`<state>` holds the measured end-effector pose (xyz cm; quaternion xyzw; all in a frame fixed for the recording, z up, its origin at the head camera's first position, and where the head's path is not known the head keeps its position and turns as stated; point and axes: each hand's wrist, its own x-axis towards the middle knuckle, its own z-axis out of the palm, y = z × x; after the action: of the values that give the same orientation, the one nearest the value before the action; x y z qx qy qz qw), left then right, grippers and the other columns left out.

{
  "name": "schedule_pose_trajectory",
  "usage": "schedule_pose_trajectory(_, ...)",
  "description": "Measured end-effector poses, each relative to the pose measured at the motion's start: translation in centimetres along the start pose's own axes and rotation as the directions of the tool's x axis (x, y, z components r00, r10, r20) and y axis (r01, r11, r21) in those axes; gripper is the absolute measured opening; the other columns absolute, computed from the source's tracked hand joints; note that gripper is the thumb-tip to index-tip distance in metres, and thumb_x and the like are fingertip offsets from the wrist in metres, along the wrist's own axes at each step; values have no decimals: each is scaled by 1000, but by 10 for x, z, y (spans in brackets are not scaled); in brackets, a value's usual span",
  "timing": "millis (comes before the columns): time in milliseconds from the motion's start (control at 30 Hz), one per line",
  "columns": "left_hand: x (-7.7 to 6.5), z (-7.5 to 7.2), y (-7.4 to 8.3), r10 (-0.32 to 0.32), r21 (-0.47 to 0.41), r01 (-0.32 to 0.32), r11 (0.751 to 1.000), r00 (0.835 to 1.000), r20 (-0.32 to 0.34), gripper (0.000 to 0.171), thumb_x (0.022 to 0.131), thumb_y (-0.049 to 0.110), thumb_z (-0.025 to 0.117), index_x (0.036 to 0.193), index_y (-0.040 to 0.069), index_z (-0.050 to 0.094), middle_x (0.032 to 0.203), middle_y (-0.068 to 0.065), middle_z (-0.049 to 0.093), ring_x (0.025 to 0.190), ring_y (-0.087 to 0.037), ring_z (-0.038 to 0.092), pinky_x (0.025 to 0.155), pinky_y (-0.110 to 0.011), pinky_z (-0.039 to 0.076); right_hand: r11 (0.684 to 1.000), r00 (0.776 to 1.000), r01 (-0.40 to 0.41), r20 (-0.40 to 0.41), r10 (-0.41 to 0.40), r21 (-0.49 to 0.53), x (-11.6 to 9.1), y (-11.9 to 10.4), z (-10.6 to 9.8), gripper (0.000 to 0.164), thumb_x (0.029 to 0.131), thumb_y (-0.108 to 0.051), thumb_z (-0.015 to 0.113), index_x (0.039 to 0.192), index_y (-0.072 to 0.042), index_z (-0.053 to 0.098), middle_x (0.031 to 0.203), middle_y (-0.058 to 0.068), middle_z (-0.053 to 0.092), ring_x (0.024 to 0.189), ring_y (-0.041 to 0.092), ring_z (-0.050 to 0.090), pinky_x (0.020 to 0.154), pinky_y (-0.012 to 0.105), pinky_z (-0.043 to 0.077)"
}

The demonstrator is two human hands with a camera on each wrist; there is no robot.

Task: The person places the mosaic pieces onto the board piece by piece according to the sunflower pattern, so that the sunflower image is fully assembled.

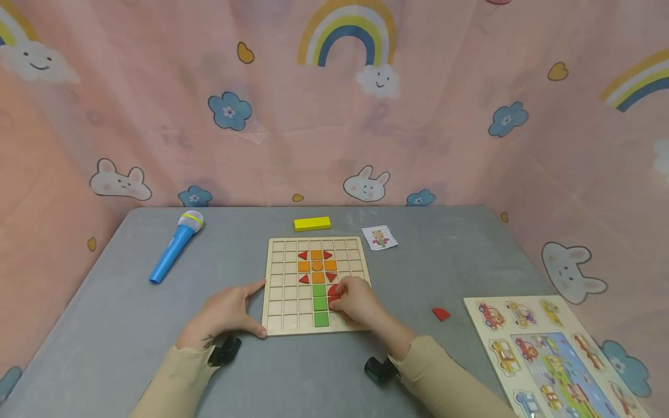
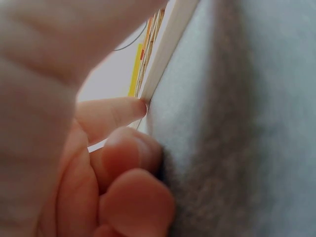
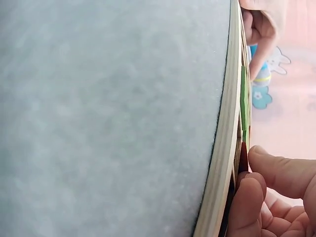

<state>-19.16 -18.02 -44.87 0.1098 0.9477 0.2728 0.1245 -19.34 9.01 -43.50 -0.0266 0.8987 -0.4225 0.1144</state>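
A wooden grid board (image 1: pixel 284 290) lies on the grey table, with orange, green and red pieces in its cells. My left hand (image 1: pixel 222 313) rests at the board's left side, its index finger and thumb spread against the edge and near corner. Over the right part of the board, my right hand (image 1: pixel 362 302) pinches a red piece (image 3: pixel 244 155) between thumb and fingers, beside the column of green squares (image 1: pixel 320 303). Another red piece (image 1: pixel 333 289) lies just above, partly covered by the fingers. Several red triangles surround the orange pieces (image 1: pixel 316 254).
A loose red piece (image 1: pixel 441 314) lies right of the board. Behind the board are a yellow block (image 1: pixel 312 224) and a small picture card (image 1: pixel 380 237). A blue toy microphone (image 1: pixel 175 249) lies at left, a vehicle puzzle board (image 1: pixel 502 325) at right.
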Motion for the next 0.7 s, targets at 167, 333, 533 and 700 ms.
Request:
schedule_pose_trajectory(167,1,0,0,-2,12,2,1000,1000,0,116,39,45,91,140,18,42,59,-2,44,53,-15,37,48,-28,25,999,1000,20,-15,-21,-42,0,-1,0,17,73,-2,73,72,-2,56,57,1,45,45,12,41,41,22,31)
schedule_pose_trajectory(333,2,1,-1,-13,10,13,1000,1000,0,116,39,45,91,140,18,42,58,-2,45,53,-15,37,48,-28,26,996,999,36,-24,-38,-79,0,-1,1,20,72,-3,74,67,-4,55,63,4,49,55,15,44,43,23,31)
schedule_pose_trajectory(533,1,1,-1,-18,11,18,1000,1000,-4,116,38,46,91,140,19,43,57,-1,44,52,-15,36,47,-28,25,995,997,16,-79,-24,-96,1,-2,-21,11,75,-6,72,75,-2,62,65,4,53,59,15,46,51,26,37)
schedule_pose_trajectory(700,1,1,-1,-20,3,20,1000,1000,-2,115,38,45,91,140,19,43,56,0,42,51,-14,35,47,-28,24,975,995,-42,-99,21,-216,-7,13,-79,19,80,-8,65,94,4,66,85,13,64,75,20,57,64,33,47)
